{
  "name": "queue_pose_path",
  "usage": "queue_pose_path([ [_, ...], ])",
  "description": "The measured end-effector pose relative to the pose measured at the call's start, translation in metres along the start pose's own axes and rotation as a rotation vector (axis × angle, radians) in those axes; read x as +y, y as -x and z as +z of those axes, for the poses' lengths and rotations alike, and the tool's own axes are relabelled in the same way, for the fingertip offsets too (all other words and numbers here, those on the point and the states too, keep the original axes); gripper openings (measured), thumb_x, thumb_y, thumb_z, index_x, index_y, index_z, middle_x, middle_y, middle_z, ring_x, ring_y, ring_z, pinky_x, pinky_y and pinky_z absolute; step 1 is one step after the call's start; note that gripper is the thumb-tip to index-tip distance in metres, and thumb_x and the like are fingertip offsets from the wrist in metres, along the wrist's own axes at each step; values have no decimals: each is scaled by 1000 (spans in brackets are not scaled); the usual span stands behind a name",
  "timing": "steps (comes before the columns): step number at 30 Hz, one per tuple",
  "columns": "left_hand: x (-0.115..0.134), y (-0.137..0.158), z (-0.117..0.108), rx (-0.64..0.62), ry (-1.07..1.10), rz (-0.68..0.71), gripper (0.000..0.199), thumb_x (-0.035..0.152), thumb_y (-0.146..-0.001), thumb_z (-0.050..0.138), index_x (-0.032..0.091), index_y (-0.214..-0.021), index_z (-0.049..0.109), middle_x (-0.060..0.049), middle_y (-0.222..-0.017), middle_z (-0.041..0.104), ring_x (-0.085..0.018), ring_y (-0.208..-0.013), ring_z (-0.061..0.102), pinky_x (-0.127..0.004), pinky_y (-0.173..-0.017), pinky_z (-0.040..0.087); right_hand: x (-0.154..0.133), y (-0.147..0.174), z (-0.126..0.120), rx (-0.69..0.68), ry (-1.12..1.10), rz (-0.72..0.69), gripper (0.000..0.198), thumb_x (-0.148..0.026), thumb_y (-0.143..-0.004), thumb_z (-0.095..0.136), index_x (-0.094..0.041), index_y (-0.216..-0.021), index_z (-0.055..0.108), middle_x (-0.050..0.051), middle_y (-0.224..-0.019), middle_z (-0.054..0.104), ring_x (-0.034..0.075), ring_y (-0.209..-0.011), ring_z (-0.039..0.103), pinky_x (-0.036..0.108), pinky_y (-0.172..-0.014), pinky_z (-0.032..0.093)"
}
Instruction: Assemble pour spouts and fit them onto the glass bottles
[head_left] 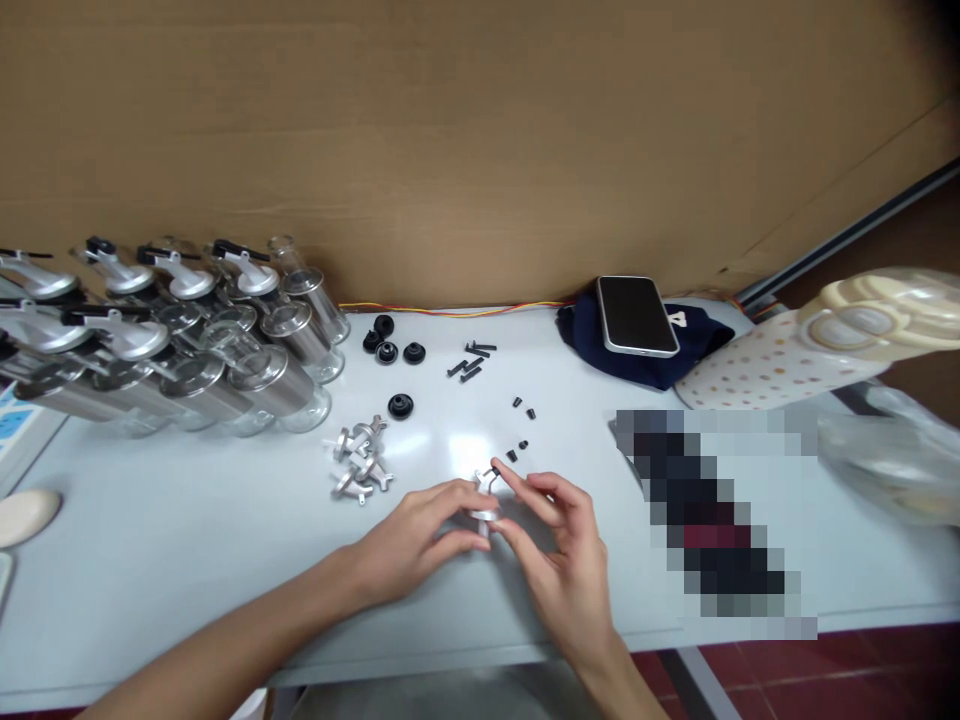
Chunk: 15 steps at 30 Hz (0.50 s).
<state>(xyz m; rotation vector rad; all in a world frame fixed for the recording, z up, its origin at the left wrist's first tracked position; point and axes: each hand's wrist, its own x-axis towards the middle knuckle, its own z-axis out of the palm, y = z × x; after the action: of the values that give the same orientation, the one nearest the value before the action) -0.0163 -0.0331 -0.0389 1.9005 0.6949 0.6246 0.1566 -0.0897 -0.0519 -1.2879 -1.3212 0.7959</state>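
Smooth tabletop underlies fingers pinching a disc-flanged silvery spout.

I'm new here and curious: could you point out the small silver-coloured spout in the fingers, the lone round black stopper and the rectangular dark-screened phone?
Small silver-coloured spout (487, 515): head view, on its round disc.
Round black stopper (400, 405): head view, on its middle.
Dark-screened phone (637, 315): head view, on its screen.

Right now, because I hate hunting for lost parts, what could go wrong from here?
The right hand could brush the loose black pieces just beyond it and scatter them. The left hand pinches the silvery metal piece, which might slip. The phone rests on dark-blue cloth, so a bump to the table might slide it.
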Motion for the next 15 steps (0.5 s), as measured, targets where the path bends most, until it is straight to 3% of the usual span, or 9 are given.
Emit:
queue_pose_path([
  [4, 1, 0, 0, -12, 7, -12, 23, 27, -93, 57, 21, -115, 57, -9, -108, 67, -20, -99, 66, -34, -87, 53, 2, 0, 0, 12, 1, -28, 23, -15, -88, 60, -26, -102, 47, 4, -101, 62, 27, -111, 66, 30, -79, 60],
  [8, -1, 1, 0, -11, 9, 0, 23, 29, -93, 57, 21, -114, 57, -9, -106, 66, -20, -97, 66, -34, -86, 53, 1, -1, 0, 8, -45, -50, 21, -12, -88, 59, -26, -97, 48, -1, -90, 54, 25, -111, 66, 28, -80, 58],
  [15, -9, 5, 5, 64, 141, -62, 27, 24, -95, 52, 25, -121, 46, -9, -124, 61, -21, -114, 61, -38, -99, 49, -3, -6, 0, 32, 130, -147, 34, -18, -85, 66, -28, -115, 53, 8, -124, 61, 23, -119, 57, 42, -94, 52],
])
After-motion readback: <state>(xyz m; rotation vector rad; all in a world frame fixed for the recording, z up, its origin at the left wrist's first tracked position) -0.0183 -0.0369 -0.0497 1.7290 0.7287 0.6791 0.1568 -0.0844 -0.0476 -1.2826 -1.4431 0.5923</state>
